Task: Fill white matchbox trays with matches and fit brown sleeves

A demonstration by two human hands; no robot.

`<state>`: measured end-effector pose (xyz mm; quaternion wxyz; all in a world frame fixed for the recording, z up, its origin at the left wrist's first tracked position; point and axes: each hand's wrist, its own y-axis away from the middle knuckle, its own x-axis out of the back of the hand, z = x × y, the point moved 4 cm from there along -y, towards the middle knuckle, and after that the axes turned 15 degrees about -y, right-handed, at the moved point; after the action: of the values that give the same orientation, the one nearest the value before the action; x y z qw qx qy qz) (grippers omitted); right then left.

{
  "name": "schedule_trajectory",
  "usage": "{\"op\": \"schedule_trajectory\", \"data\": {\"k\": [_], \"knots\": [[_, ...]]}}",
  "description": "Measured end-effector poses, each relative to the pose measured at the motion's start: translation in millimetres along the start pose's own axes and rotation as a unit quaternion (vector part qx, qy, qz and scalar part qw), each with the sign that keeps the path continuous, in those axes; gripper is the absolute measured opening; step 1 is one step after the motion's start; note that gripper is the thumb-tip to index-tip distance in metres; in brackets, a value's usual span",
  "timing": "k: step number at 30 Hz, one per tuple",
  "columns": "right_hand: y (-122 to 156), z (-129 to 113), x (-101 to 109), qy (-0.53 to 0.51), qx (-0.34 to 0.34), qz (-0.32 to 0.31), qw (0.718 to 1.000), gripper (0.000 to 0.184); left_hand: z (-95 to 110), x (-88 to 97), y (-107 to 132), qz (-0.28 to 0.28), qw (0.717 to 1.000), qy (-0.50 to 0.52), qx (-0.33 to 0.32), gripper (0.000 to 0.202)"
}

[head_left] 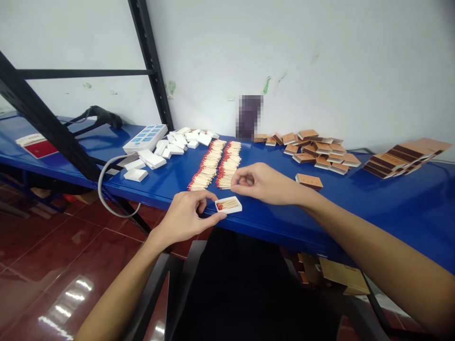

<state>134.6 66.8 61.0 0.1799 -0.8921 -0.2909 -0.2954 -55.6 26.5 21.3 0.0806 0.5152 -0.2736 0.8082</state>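
Observation:
A small white matchbox tray (239, 209) lies at the front edge of the table with several red-tipped matches (228, 204) in it. Thumb and fingers of my left hand (186, 213) grip its left end. My right hand (258, 182) is just above and to the right of the tray, thumb and fingertips pinched together at the near end of the right-hand row of matches (228, 166). Whatever is between those fingertips is too small to make out. A second row of matches (209, 163) runs alongside, red heads facing left.
White matchbox trays (174, 144) are heaped at the back left beside a white box with blue panels (147, 137). Brown matchbox sleeves (320, 149) are piled right, with a single sleeve (309, 181) nearer and a stacked row (401, 158) farther right. A black rack post (46, 113) stands left.

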Motion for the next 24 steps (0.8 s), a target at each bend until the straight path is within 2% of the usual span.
{"op": "schedule_trajectory", "data": {"k": [3, 6, 11, 19, 24], "knots": [[-5.7, 10.2, 0.3, 0.079, 0.006, 0.051, 0.996, 0.013, 0.1, -1.2, -0.5, -0.004, 1.0, 0.0, -0.005, 0.028], [-9.4, 19.4, -5.1, 0.129, 0.011, 0.046, 0.99, 0.011, -0.3, -2.1, -1.6, -0.003, 1.0, -0.005, -0.009, 0.029], [-10.9, 24.2, -10.0, 0.148, 0.014, 0.054, 0.987, 0.012, 0.4, -1.7, -2.1, -0.002, 1.0, -0.01, -0.02, 0.028], [-9.4, 20.5, -11.5, 0.16, 0.015, 0.042, 0.986, 0.011, -0.2, -1.4, -0.9, -0.001, 1.0, -0.012, -0.022, 0.029], [-6.6, 20.2, -11.1, 0.16, 0.006, -0.007, 0.987, 0.011, 0.0, -2.2, -2.1, -0.001, 1.0, -0.012, -0.026, 0.029]]}}
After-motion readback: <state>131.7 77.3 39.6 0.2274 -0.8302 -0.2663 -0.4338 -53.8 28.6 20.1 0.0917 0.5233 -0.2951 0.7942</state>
